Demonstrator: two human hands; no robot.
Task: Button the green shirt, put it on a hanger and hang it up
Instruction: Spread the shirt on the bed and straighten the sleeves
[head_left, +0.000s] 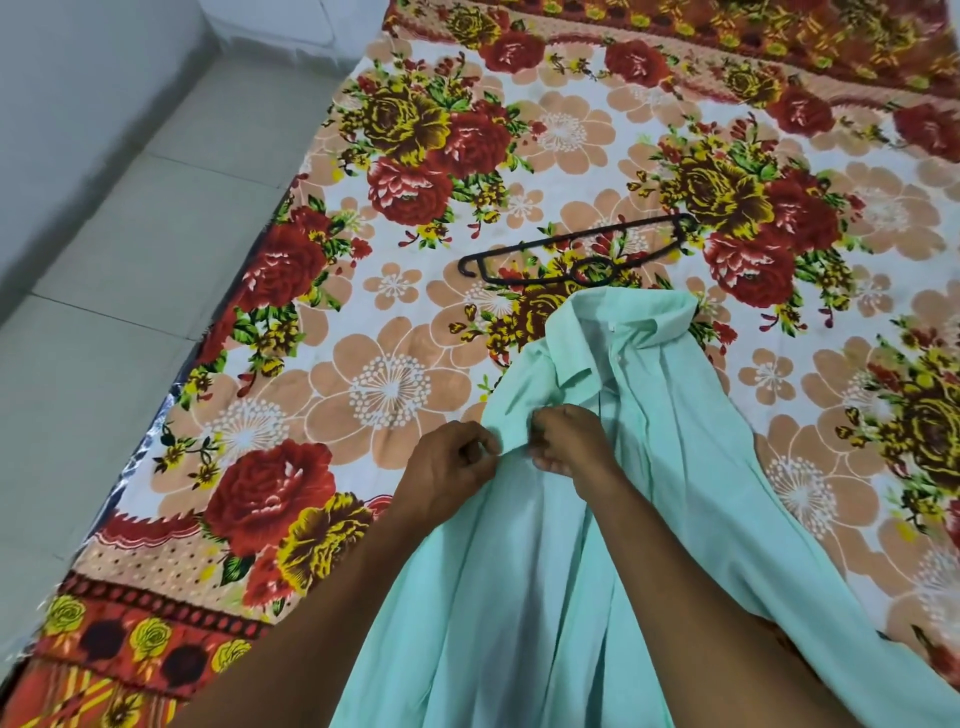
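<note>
A pale green shirt (670, 415) lies crumpled on the flowered bed sheet, collar away from me and its lower part draped toward me. My left hand (452, 467) pinches the shirt's front edge just below the collar. Right beside it, my right hand (569, 441) grips the facing edge, fingers curled into the cloth. Both hands nearly touch. Any button between them is hidden by my fingers. A black plastic hanger (576, 249) lies flat on the sheet just beyond the collar, hook pointing left.
The bed sheet (389, 389) with red and yellow roses covers the whole bed. A pale tiled floor (104, 312) runs along the left side, and a white wall (62, 78) rises at the top left.
</note>
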